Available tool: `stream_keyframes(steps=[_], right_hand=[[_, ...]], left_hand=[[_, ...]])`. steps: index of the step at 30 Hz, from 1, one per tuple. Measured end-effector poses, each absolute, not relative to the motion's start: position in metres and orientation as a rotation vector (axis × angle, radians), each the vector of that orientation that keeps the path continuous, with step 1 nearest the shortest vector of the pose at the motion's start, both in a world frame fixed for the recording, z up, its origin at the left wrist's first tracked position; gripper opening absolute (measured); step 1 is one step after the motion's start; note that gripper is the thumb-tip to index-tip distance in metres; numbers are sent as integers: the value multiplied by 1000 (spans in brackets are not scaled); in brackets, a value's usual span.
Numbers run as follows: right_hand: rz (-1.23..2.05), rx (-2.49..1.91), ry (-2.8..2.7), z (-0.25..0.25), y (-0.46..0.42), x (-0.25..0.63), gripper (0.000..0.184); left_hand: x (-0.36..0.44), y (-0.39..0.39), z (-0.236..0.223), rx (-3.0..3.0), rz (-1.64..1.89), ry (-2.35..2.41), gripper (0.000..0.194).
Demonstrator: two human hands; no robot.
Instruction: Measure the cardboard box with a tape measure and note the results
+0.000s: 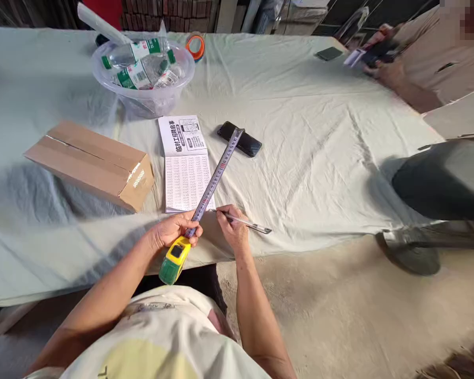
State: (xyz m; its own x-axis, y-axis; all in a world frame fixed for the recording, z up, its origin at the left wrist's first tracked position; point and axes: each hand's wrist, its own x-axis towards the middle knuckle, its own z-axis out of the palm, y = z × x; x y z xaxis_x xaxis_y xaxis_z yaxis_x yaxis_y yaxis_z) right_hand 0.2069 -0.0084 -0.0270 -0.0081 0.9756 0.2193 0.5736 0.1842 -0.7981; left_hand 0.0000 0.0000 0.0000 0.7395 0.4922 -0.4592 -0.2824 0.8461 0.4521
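One yellow and green tape measure (175,259) is at the front edge of the cloth-covered table (308,173), close to the person's body, and the left hand (176,230) holds it, with fingers closed around the strip just beyond the case. The pulled-out strip (217,176) goes obliquely forward, across the right side of an open printed booklet (184,181), and its far end is over a black phone (245,142); whether it touches the phone, I cannot tell. The right hand (234,231) is pinching a slim pen (256,227) between thumb and fingers, its tip near the lower right corner of the booklet. To the left of the booklet lies a long closed cardboard box (90,166). Behind these stands a clear plastic basin (142,93) containing bottles (138,73), and just beside it is an orange ring (195,47). At the far right, another person (426,58) is near the table's edge.
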Motion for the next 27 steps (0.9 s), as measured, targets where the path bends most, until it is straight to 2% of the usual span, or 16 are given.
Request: stream_keyframes(steps=[14,27], right_hand=[[654,-1491,-1630,-29,-7,206,13],[609,-1467,-1592,-31,-8,207,13]], left_hand=[[0,0,-4,352,443,571,54],[0,-1,-4,346,440,581,52]])
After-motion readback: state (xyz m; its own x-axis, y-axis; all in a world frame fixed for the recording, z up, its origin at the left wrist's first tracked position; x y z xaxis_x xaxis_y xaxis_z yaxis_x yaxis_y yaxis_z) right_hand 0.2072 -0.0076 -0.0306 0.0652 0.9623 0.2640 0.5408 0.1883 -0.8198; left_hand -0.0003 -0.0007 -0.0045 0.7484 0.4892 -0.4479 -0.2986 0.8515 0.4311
